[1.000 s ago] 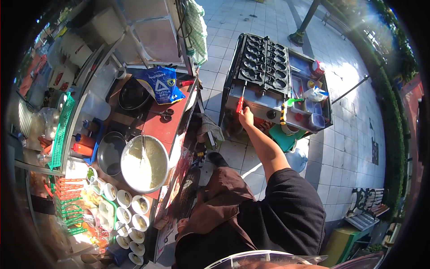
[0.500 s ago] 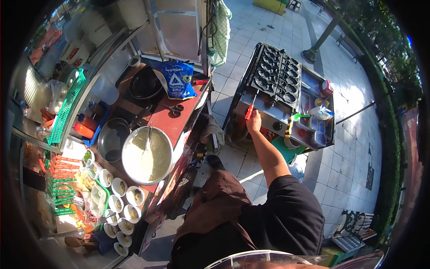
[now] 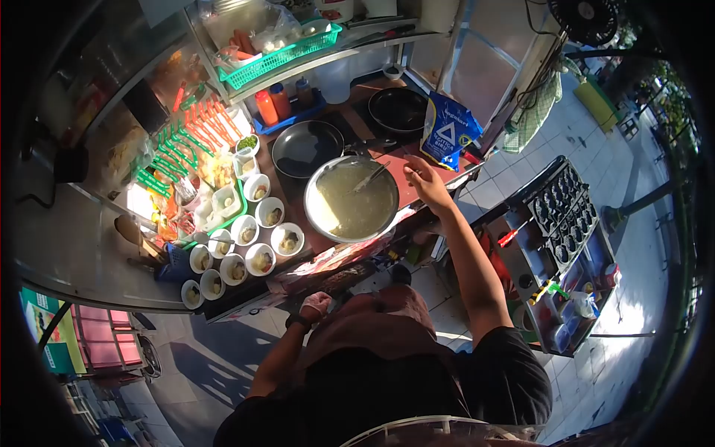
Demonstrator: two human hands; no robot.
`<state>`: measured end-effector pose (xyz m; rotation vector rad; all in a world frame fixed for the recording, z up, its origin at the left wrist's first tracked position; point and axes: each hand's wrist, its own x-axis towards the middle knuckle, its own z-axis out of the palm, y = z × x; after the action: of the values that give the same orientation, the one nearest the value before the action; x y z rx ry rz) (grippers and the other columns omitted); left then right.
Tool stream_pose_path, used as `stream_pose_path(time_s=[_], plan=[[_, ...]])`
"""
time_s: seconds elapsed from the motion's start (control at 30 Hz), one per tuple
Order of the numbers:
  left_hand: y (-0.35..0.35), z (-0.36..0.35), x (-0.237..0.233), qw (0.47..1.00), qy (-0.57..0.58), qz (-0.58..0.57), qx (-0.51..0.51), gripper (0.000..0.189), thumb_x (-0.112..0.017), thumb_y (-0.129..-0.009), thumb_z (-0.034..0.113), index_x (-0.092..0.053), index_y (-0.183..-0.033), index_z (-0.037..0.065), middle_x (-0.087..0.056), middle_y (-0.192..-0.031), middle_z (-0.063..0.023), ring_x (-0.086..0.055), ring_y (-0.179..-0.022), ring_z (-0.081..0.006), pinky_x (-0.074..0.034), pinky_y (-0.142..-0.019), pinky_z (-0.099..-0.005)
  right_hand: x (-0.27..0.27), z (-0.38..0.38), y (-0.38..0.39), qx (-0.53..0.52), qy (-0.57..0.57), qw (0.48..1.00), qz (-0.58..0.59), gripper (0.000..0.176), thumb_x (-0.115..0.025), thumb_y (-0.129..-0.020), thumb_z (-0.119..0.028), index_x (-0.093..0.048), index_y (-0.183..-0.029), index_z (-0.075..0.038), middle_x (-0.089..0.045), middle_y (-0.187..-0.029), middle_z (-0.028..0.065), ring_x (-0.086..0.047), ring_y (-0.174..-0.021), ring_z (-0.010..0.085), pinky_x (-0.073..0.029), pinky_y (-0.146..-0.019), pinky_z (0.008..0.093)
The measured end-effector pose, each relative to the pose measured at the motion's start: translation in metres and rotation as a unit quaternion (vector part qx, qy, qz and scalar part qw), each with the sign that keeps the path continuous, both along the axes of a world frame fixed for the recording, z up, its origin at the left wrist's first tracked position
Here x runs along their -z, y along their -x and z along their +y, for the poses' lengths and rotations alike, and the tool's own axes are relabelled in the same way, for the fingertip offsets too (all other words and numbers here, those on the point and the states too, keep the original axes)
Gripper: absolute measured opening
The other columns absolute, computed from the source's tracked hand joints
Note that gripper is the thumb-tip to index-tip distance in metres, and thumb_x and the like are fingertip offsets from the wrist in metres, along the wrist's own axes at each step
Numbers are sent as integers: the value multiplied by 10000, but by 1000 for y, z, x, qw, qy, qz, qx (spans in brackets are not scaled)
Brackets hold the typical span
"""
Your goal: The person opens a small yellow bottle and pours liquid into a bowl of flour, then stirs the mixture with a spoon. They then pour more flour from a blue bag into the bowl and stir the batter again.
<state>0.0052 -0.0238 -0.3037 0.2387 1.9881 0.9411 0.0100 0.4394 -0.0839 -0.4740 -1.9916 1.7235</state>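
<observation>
My right hand (image 3: 424, 182) is over the red counter, beside the steel pot (image 3: 311, 212) of pale batter and just below the blue flour bag (image 3: 447, 134). Its fingers are loosely bent and apart, with nothing visible in them. A metal ladle (image 3: 366, 180) leans in the batter, its handle end pointing toward that hand but apart from it. The scissors seen earlier are hidden or too small to make out. My left hand (image 3: 316, 304), with a dark band at the wrist, hangs low in front of the counter edge, fingers curled and nothing visible in them.
Two black frying pans (image 3: 307, 149) sit behind the pot. Several white cups (image 3: 261, 261) with food stand at the left, near a green basket (image 3: 283, 56). At the right is a cart with a moulded waffle iron (image 3: 562, 212) and a red-handled tool (image 3: 508, 238).
My right hand has let go of the red-handled tool at the waffle iron and moved left to the counter. The view has turned toward the counter, and my left hand now shows.
</observation>
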Motion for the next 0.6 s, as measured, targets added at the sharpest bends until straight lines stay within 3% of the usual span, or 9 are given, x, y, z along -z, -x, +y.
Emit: stream_pose_path(time_s=[0.07,0.13,0.23,0.3,0.37,0.43,0.5,0.53,0.6], plan=[[-2,10,4,999,-49,6,-9,169,-654,-962,202,-708,-1047,68,-681,-790,-28,-625,-645,-116,-533,-610,-310,0,1,33,6,-53,999,-4,374,-714,-965,-272,-678,-1246,-27,-727,-945,57,-680,-855,151,-531,-772,312],[-1,22,-15,997,-71,43,-1,151,-656,-974,201,-712,-1033,74,-668,-784,-16,-609,-654,-110,-532,-627,-303,-32,-15,53,-28,-241,961,-133,317,-762,-905,-242,-728,-1102,4,-748,-886,71,-715,-848,171,-553,-781,328],[-4,25,-25,984,-153,85,-13,174,-642,-1004,238,-701,-1058,83,-641,-825,21,-595,-639,-73,-537,-602,-264,-41,-38,74,7,-219,975,-46,237,-799,-846,-211,-747,-958,-8,-733,-790,59,-699,-742,156,-552,-720,316],[-7,28,-34,985,-152,70,-28,189,-633,-1012,241,-701,-1072,76,-641,-832,9,-605,-650,-68,-544,-599,-263,-39,-49,88,-43,-128,990,-34,216,-809,-828,-189,-733,-924,-11,-734,-840,69,-686,-794,147,-536,-756,290],[-8,34,-47,979,-180,93,-3,202,-612,-1022,234,-700,-1097,69,-639,-838,2,-619,-656,-74,-547,-592,-266,-23,-69,104,-106,55,992,30,213,-802,-844,-187,-728,-944,-14,-729,-885,69,-656,-835,131,-511,-792,267],[-8,43,-62,984,-168,59,-21,201,-602,-1020,210,-699,-1111,59,-653,-842,-21,-640,-681,-91,-550,-604,-276,-19,-88,113,-108,97,989,29,187,-761,-886,-184,-715,-953,-16,-712,-868,64,-638,-815,127,-495,-784,271],[0,54,-62,927,-268,255,64,199,-609,-1008,192,-697,-1114,48,-675,-873,-51,-647,-700,-104,-550,-619,-283,-19,-101,119,-102,179,978,35,160,-679,-972,-179,-690,-970,-19,-676,-835,53,-601,-776,119,-463,-767,279],[1,59,-84,962,-236,135,20,198,-619,-994,164,-690,-1133,42,-681,-895,-71,-643,-709,-106,-551,-638,-289,-31,-105,110,-216,341,913,60,175,-604,-1013,-157,-677,-950,-12,-615,-747,35,-574,-720,119,-435,-736,282],[7,66,-92,941,-257,216,39,190,-612,-1002,168,-690,-1129,50,-701,-921,-81,-672,-771,-148,-564,-715,-316,-40,-100,99,-293,280,914,-11,226,-555,-1044,-165,-671,-967,13,-539,-655,12,-502,-617,118,-410,-640,291]])
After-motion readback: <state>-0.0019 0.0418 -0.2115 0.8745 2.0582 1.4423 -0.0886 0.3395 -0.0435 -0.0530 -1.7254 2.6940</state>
